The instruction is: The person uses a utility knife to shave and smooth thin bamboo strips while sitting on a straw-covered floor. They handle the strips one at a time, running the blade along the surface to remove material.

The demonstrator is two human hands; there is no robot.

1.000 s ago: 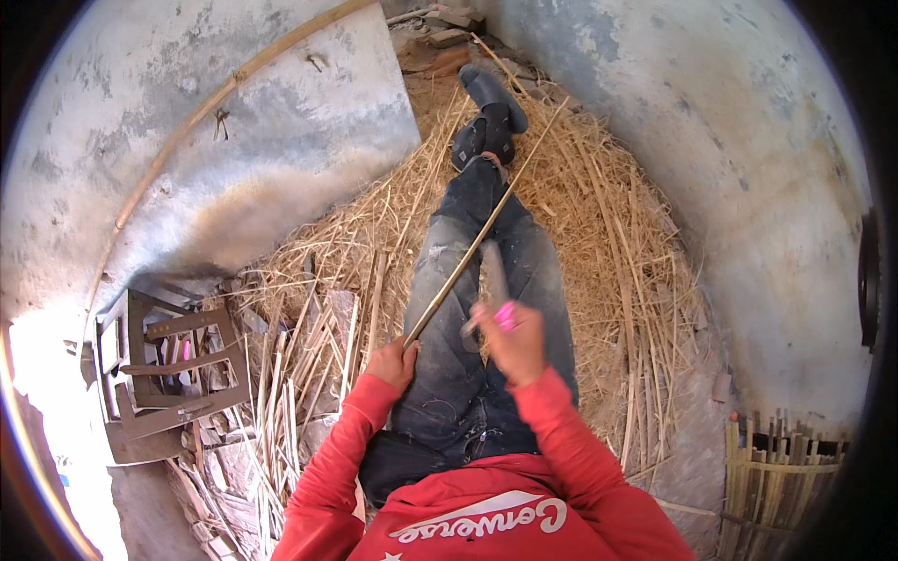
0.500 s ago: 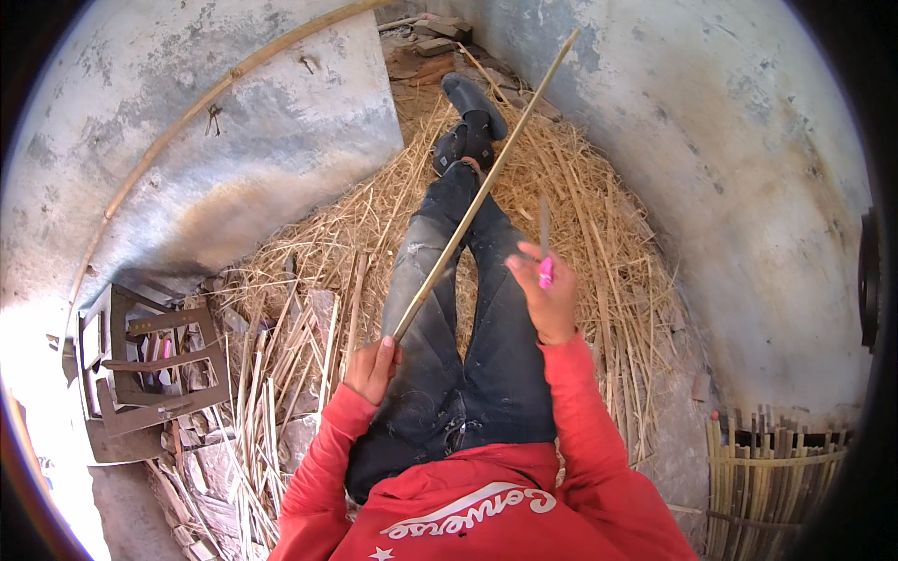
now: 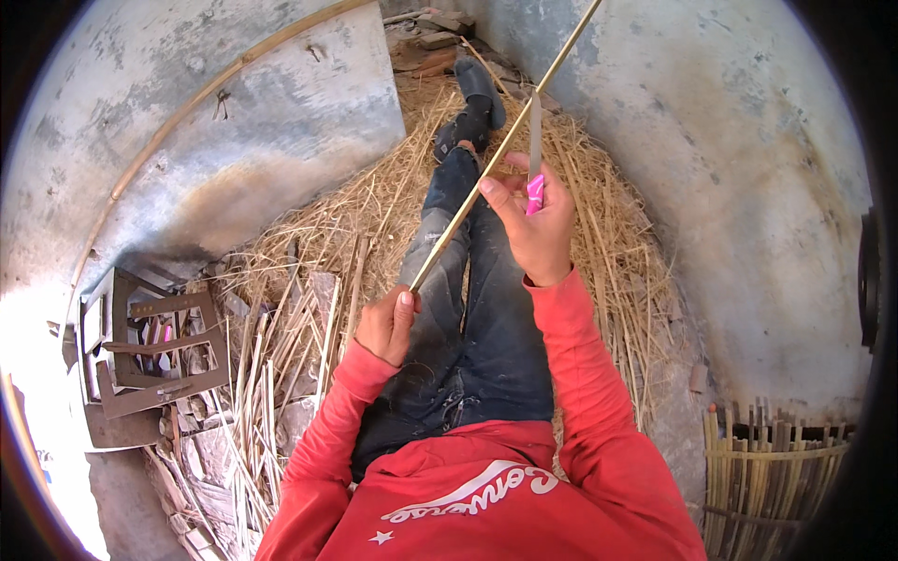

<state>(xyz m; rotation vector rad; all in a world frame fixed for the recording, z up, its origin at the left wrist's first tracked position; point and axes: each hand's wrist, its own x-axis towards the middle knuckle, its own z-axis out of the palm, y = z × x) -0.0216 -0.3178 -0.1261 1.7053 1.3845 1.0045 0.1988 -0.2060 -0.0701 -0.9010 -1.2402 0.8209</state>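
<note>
1. The left hand (image 3: 385, 323) is closed around the near end of a long bamboo strip (image 3: 486, 173), thumb pressed along it, just above the left thigh.
2. The strip runs up and to the right from that hand, past the right hand, and out of the top of the view.
3. The right hand (image 3: 535, 220) is closed on a knife (image 3: 534, 154) with a pink handle. The blade points away from the person and lies right beside the strip; the thumb touches the strip below it.
4. Whether the blade edge actually bites into the strip here cannot be told.
5. The person sits with legs (image 3: 468, 309) stretched out on a bed of shavings (image 3: 599, 224) between grey walls.
6. That thick heap of shavings suggests much paring is already done, and this strip looks smooth and even along its visible length.
7. Left of the legs lie split sticks (image 3: 281, 374), seemingly unworked stock.
8. At the near right stands a woven bamboo piece (image 3: 772, 467); at the far left, a dark frame (image 3: 154, 351).
</note>
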